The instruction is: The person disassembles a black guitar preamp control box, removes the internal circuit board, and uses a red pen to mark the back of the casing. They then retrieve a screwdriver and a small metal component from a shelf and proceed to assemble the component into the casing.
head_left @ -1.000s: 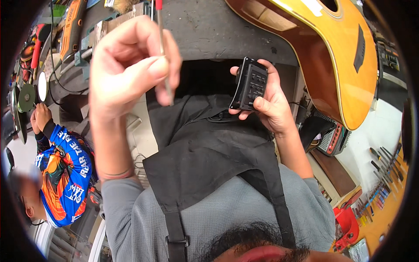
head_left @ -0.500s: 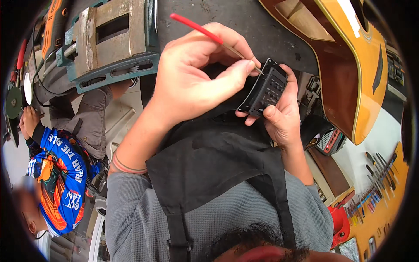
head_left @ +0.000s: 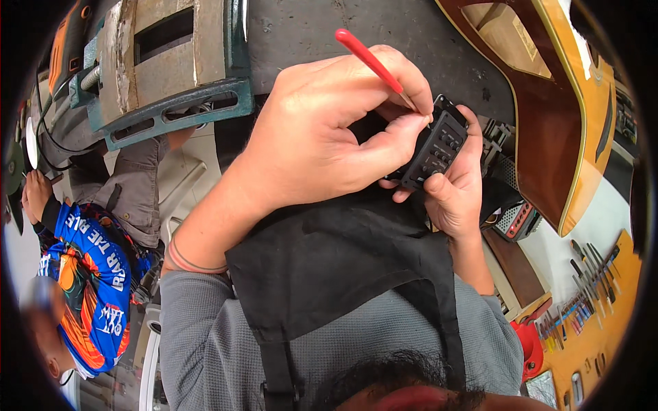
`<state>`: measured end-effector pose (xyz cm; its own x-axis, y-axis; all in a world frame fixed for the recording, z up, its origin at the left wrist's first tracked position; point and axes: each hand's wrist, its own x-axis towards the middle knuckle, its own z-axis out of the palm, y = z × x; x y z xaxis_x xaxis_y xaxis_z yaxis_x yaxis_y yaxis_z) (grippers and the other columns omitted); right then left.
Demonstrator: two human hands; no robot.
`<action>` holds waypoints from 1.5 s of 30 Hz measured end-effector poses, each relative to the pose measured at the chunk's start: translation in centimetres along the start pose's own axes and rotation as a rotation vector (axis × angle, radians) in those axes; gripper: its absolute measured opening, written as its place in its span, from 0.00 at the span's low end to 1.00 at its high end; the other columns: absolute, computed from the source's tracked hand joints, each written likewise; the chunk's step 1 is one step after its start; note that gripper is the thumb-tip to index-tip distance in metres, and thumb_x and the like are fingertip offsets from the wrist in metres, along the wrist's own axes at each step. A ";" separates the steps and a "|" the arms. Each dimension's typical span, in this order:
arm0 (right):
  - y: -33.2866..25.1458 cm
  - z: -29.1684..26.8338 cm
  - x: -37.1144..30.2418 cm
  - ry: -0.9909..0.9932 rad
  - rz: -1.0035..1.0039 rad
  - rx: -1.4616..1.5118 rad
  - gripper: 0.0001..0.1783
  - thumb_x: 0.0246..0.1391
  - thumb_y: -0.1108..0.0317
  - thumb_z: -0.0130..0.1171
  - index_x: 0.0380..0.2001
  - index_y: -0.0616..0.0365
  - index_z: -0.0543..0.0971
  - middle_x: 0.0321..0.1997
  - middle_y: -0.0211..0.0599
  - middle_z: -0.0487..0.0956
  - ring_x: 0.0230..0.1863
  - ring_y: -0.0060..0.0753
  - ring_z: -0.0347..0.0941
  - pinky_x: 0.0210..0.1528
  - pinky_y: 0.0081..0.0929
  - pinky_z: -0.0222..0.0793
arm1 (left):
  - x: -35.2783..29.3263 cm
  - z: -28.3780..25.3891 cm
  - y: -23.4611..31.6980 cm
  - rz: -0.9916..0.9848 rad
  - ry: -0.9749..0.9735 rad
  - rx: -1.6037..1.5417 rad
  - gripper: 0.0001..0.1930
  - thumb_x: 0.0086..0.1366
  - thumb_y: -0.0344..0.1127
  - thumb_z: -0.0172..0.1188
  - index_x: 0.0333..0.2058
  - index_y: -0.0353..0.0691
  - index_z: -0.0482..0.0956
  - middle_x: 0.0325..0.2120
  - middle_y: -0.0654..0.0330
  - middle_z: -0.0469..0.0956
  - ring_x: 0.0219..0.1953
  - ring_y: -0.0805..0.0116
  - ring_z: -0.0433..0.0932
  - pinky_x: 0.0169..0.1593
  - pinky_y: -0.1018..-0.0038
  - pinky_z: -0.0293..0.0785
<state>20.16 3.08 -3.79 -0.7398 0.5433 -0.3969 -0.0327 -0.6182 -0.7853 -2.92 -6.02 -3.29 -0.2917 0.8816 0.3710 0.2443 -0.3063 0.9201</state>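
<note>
My left hand [head_left: 349, 127] is closed in a pinch on a thin metal tool with a red handle [head_left: 368, 57]. The handle points up and away to the left, and my fingers cover the tool's tip. Beneath them, my right hand [head_left: 456, 185] grips a black guitar preamp panel [head_left: 441, 147], thumb on the near edge and fingers round the far side. Small knobs or sliders line the tilted face of the panel. My left fingertips meet its upper left edge; whether the tip touches the panel is hidden.
A glossy acoustic guitar body [head_left: 548, 103] lies at the upper right. Upper left is a heavy metal vise [head_left: 171, 116] on the dark workbench [head_left: 308, 31]. Someone in a blue patterned shirt [head_left: 99, 288] works at far left. Tools hang on an orange board [head_left: 596, 335] at right.
Both hands, with the tool and the preamp panel, have shifted slightly right in the picture. The red handle stands a little steeper. The view has turned slightly too.
</note>
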 end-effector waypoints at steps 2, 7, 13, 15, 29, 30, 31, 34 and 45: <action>0.0 0.0 0.0 0.003 0.006 -0.002 0.62 0.60 0.66 0.82 0.81 0.42 0.45 0.76 0.63 0.71 0.49 0.70 0.90 0.40 0.46 0.96 | 0.0 -0.1 0.0 0.008 -0.013 0.032 0.09 0.63 0.13 0.70 0.41 0.28 0.86 0.39 0.51 0.90 0.42 0.64 0.93 0.46 0.73 0.90; 0.0 -0.1 0.0 0.014 0.024 -0.006 0.63 0.58 0.67 0.83 0.81 0.42 0.45 0.73 0.63 0.73 0.50 0.70 0.90 0.40 0.47 0.96 | -0.1 -0.2 -0.4 0.030 -0.033 0.083 0.12 0.60 0.13 0.70 0.41 0.31 0.87 0.38 0.52 0.90 0.41 0.65 0.92 0.45 0.72 0.88; -0.1 0.2 0.0 0.035 0.030 0.003 0.64 0.57 0.67 0.83 0.81 0.41 0.45 0.71 0.63 0.74 0.49 0.70 0.90 0.40 0.48 0.96 | -0.1 -0.2 -0.5 0.052 -0.032 0.090 0.12 0.59 0.12 0.70 0.40 0.31 0.87 0.37 0.53 0.91 0.40 0.65 0.92 0.45 0.72 0.87; -0.1 0.2 0.0 0.039 0.027 0.000 0.64 0.57 0.67 0.83 0.81 0.41 0.45 0.71 0.63 0.74 0.49 0.71 0.90 0.40 0.47 0.96 | -0.1 -0.1 -0.6 0.060 -0.030 0.086 0.12 0.58 0.13 0.70 0.39 0.31 0.87 0.37 0.53 0.91 0.39 0.64 0.92 0.44 0.72 0.87; -0.1 0.1 0.1 0.044 0.025 -0.005 0.64 0.57 0.68 0.83 0.81 0.41 0.45 0.72 0.63 0.73 0.49 0.72 0.89 0.39 0.48 0.96 | 0.2 -0.1 -0.5 0.082 -0.028 0.142 0.12 0.56 0.13 0.71 0.38 0.32 0.88 0.35 0.53 0.91 0.37 0.63 0.92 0.42 0.71 0.87; -0.1 0.2 0.1 0.047 0.029 -0.005 0.64 0.57 0.68 0.83 0.81 0.41 0.45 0.72 0.63 0.73 0.49 0.72 0.89 0.39 0.48 0.96 | 0.2 -0.1 -0.5 0.080 -0.031 0.142 0.12 0.55 0.13 0.71 0.38 0.32 0.88 0.35 0.53 0.91 0.37 0.63 0.92 0.42 0.71 0.87; -0.1 0.1 0.1 0.046 0.036 -0.004 0.64 0.57 0.68 0.83 0.81 0.41 0.45 0.72 0.63 0.73 0.49 0.72 0.89 0.40 0.48 0.96 | 0.2 0.0 -0.5 0.082 -0.028 0.143 0.12 0.55 0.13 0.71 0.38 0.32 0.88 0.34 0.53 0.91 0.37 0.63 0.92 0.42 0.71 0.87; -0.2 0.1 0.1 0.046 0.044 -0.002 0.64 0.57 0.68 0.83 0.81 0.41 0.45 0.72 0.63 0.73 0.49 0.72 0.89 0.40 0.48 0.96 | 0.1 0.0 -0.5 0.085 -0.027 0.138 0.12 0.56 0.13 0.70 0.37 0.32 0.87 0.34 0.53 0.91 0.36 0.62 0.92 0.42 0.71 0.87; -0.3 0.2 0.1 0.084 0.037 -0.041 0.63 0.57 0.73 0.82 0.81 0.42 0.47 0.72 0.62 0.73 0.51 0.66 0.89 0.41 0.47 0.97 | 0.1 0.2 -0.9 0.174 -0.083 0.174 0.12 0.52 0.16 0.75 0.35 0.35 0.86 0.33 0.53 0.89 0.35 0.55 0.91 0.41 0.68 0.87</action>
<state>19.97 3.19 -3.54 -0.6807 0.5676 -0.4632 0.0221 -0.6161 -0.7873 -3.01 -5.54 -4.11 -0.1558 0.8499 0.5034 0.4413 -0.3960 0.8052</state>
